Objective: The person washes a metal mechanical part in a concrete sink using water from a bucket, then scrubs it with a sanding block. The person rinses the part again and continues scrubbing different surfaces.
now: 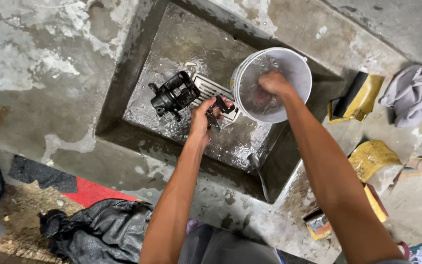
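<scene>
Wet concrete sink [137,63] holding a white bucket [296,66] at right; the right hand [273,83] reaches inside it, whether its fingers are open or closed cannot be told. Left hand [202,120], fingers gripping a small dark metal part [217,110] over the drain grate [210,88]. Black engine part [173,94] just left of the grate. Far right: grey cloth [411,93], yellow sponges [365,95].

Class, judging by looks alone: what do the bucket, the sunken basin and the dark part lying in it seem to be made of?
Bucket: probably plastic, smooth, white, thin-rimmed. Basin: apparently cement, grey, rough, patchy, wet. Dark part: likely cast metal, black, ribbed; plastic cannot be excluded.
</scene>
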